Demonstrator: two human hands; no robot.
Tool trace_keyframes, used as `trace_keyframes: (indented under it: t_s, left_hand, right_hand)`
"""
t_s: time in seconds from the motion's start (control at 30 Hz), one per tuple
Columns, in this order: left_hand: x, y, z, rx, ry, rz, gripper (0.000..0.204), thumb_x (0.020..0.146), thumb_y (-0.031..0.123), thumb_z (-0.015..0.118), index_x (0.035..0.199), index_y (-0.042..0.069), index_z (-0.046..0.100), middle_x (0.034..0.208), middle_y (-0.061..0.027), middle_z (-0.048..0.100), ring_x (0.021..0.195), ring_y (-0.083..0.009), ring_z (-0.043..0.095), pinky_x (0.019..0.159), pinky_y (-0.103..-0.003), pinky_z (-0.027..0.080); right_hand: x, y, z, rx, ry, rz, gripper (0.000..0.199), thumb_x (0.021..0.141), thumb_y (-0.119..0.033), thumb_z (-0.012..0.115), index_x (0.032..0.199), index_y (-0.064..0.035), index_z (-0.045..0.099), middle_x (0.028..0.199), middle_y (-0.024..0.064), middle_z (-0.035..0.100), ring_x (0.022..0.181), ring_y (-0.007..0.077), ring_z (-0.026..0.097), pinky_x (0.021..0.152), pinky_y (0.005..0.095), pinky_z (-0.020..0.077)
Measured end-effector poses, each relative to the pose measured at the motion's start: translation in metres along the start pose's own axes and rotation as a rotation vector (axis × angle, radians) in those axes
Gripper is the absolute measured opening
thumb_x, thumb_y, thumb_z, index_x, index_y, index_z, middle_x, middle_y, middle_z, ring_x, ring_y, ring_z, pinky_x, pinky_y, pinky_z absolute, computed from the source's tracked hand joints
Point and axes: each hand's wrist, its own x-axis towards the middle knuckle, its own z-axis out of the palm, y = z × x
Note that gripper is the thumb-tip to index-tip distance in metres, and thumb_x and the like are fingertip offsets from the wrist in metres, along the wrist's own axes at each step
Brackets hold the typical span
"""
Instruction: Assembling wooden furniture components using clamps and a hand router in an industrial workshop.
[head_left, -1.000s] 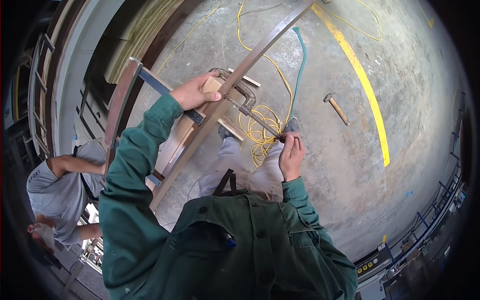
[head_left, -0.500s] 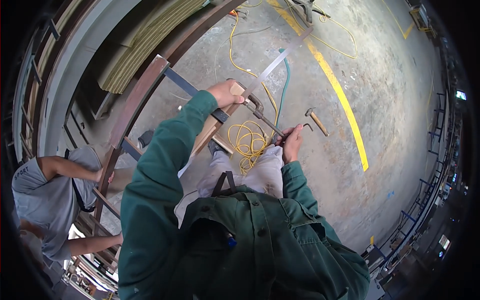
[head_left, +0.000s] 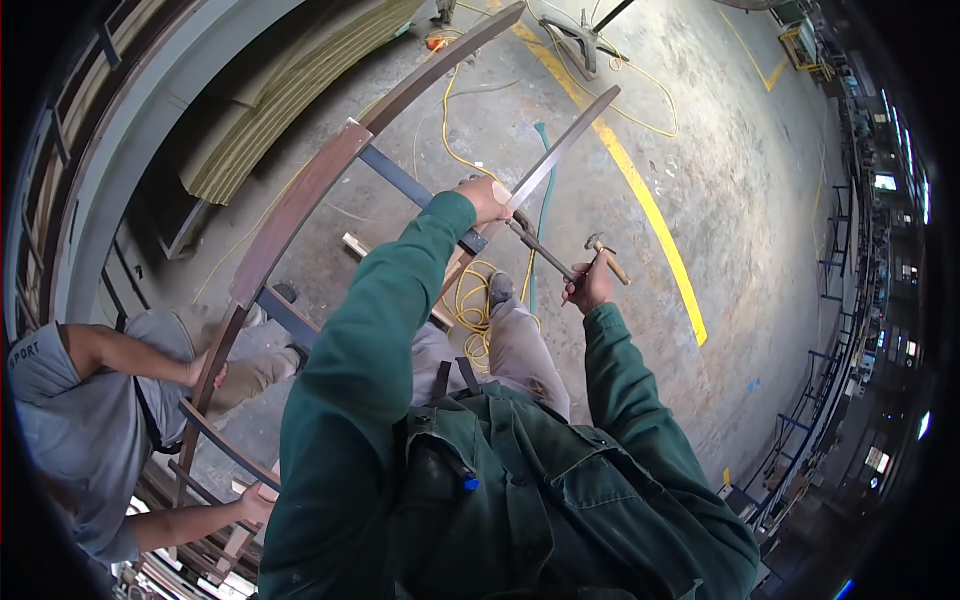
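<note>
Dark metal: a screw clamp (head_left: 552,254), slanting from the left hand down to the right, its screw end next to the wearer's right fingers.
Right grip: the right grip (head_left: 590,284) is closed around the lower end of the clamp's screw, fingers curled in; the forearm comes up in a green sleeve.
Left grip: the left grip (head_left: 484,201) is wrapped over a pale wood piece (head_left: 501,193) at the clamp's upper end, thumb by the metal; the underside of the hold is hidden from me.
Long bar: the narrow bar (head_left: 562,150) passes just beside the left hand, its free end pointing up and away across the floor.
Frame: a blue-grey crosspiece (head_left: 405,185) runs from under the left wrist to a reddish-brown beam (head_left: 300,215).
Hammer: it lies on the floor, its wooden handle (head_left: 619,271) showing just past the right hand.
Underfoot: a coil of yellow cord (head_left: 468,302) sits by the wearer's shoe (head_left: 502,289); a teal hose (head_left: 547,213) trails beyond.
Co-worker: at the left, a person in grey (head_left: 75,430) has both hands on the frame's far part.
Farther out: a stack of panels (head_left: 285,120) stands upper left, and a yellow stripe (head_left: 655,222) crosses the concrete.
</note>
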Motion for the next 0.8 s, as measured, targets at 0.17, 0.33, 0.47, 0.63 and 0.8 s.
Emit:
trace_keyframes:
  t_s: [0.17,0.33,0.47,0.63,0.8]
  left_hand:
    - [-0.015,0.015,-0.007,-0.015,-0.020,-0.054,0.046,0.071,0.033,0.072,0.104,0.004,0.060,0.103,-0.0180,0.063,0.096,-0.0296,0.061,0.084,-0.035,0.046]
    - [-0.024,0.017,-0.017,-0.027,-0.045,-0.087,0.056,0.071,0.036,0.073,0.112,0.003,0.053,0.111,-0.0189,0.059,0.103,-0.0311,0.057,0.087,-0.036,0.044]
    - [-0.026,0.029,-0.022,-0.039,-0.112,-0.049,0.058,0.071,0.037,0.072,0.112,0.002,0.053,0.112,-0.0195,0.058,0.103,-0.0316,0.057,0.088,-0.036,0.044]
    - [-0.020,0.019,-0.021,-0.042,-0.112,-0.062,0.062,0.070,0.038,0.073,0.114,0.000,0.050,0.112,-0.0211,0.057,0.103,-0.0325,0.057,0.089,-0.036,0.043]
    - [-0.022,0.018,-0.016,0.070,-0.071,0.015,0.064,0.070,0.043,0.070,0.115,0.001,0.050,0.110,-0.0207,0.058,0.101,-0.0337,0.057,0.087,-0.038,0.044]
  right_hand:
    - [0.010,0.010,0.001,-0.044,0.104,-0.028,0.063,0.090,-0.059,0.021,0.077,-0.0039,0.047,0.057,0.0100,0.045,0.038,0.0177,0.036,0.036,0.0337,0.0312]
    - [0.017,0.001,0.006,-0.116,0.088,0.050,0.065,0.089,-0.061,0.017,0.078,-0.0039,0.044,0.059,0.0095,0.042,0.040,0.0161,0.029,0.040,0.0323,0.0291]
    - [0.038,-0.004,-0.010,-0.143,-0.044,0.267,0.071,0.088,-0.062,0.009,0.079,-0.0011,0.045,0.063,0.0090,0.042,0.042,0.0155,0.027,0.041,0.0330,0.0298]
    - [0.024,0.000,-0.014,-0.068,-0.126,0.051,0.050,0.094,-0.049,0.030,0.088,-0.0032,0.050,0.067,0.0069,0.047,0.047,0.0197,0.044,0.047,0.0362,0.0432]
    - [0.015,0.002,-0.032,-0.015,-0.149,-0.218,0.033,0.092,-0.040,0.046,0.095,-0.0084,0.053,0.079,0.0041,0.059,0.062,0.0170,0.055,0.060,0.0348,0.0492]
